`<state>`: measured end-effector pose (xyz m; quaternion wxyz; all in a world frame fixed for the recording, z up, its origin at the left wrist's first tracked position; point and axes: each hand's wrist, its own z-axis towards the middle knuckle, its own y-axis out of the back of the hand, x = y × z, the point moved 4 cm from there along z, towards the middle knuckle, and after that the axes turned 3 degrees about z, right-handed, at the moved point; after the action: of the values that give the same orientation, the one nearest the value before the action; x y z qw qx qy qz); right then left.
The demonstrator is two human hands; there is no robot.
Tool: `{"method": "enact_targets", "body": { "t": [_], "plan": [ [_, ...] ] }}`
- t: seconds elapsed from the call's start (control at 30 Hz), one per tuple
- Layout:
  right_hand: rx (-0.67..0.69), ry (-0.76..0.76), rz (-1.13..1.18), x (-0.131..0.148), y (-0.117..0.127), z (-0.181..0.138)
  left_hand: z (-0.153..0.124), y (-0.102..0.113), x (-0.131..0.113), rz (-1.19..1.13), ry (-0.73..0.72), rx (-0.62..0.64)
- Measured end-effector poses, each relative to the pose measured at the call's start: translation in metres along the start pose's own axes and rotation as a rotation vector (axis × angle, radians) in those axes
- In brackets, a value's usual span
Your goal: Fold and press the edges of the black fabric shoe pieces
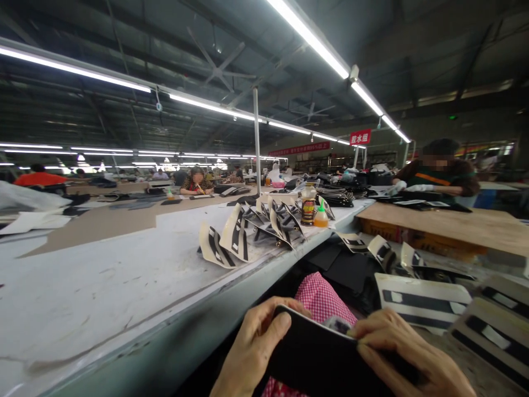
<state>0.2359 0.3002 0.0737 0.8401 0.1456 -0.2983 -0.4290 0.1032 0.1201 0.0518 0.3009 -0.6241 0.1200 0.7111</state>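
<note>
A black flat panel (316,353) with a pale top edge is held over my lap, on which pink checked cloth (324,295) shows. My left hand (260,342) grips its left corner, thumb on the near face and fingers behind. Farther right, my right hand (407,347) pinches the upper edge between thumb and fingers. The panel's lower part runs out of the picture. On the white table ahead stand several curved cream pieces with black strips (235,234). Beside them are a dark-labelled jar (308,207) and a small bottle of amber liquid with a green tip (321,215).
More cream pieces with black strips (421,298) lie at the right, close to my right hand. The white table's edge (198,298) runs diagonally past my left hand. A co-worker in white gloves (417,188) handles black pieces at a brown board (450,220).
</note>
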Motion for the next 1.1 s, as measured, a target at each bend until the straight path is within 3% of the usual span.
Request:
{"method": "enact_targets", "body": {
  "t": [0.13, 0.23, 0.3, 0.5, 0.63, 0.8, 0.9, 0.97, 1.1],
  "plan": [
    [-0.111, 0.046, -0.201, -0.002, -0.002, 0.003, 0.000, -0.006, 0.010, 0.134, -0.029, -0.048],
    [-0.241, 0.110, -0.504, -0.001, -0.006, -0.001, 0.003, -0.005, 0.019, 0.200, -0.063, -0.199],
    [-0.248, 0.117, -0.585, 0.000, -0.010, -0.005, 0.004, -0.003, 0.024, 0.217, -0.088, -0.282],
    [-0.117, 0.125, -0.510, -0.009, -0.027, -0.015, 0.006, -0.002, 0.030, 0.220, -0.116, -0.308],
    [-0.117, 0.086, -0.369, -0.027, -0.033, -0.018, 0.006, -0.002, 0.036, 0.221, -0.093, -0.293],
    [-0.076, -0.144, -0.039, -0.047, -0.038, -0.027, 0.009, 0.002, 0.043, 0.179, -0.067, -0.251],
    [-0.125, -0.264, 0.119, -0.053, -0.036, -0.031, 0.009, 0.007, 0.048, 0.190, -0.045, -0.249],
    [-0.121, -0.235, 0.067, -0.050, -0.034, -0.028, 0.009, 0.008, 0.051, 0.192, -0.027, -0.244],
    [0.004, -0.036, -0.238, -0.039, -0.037, -0.018, 0.008, 0.003, 0.057, 0.181, -0.023, -0.241]
  ]
}}
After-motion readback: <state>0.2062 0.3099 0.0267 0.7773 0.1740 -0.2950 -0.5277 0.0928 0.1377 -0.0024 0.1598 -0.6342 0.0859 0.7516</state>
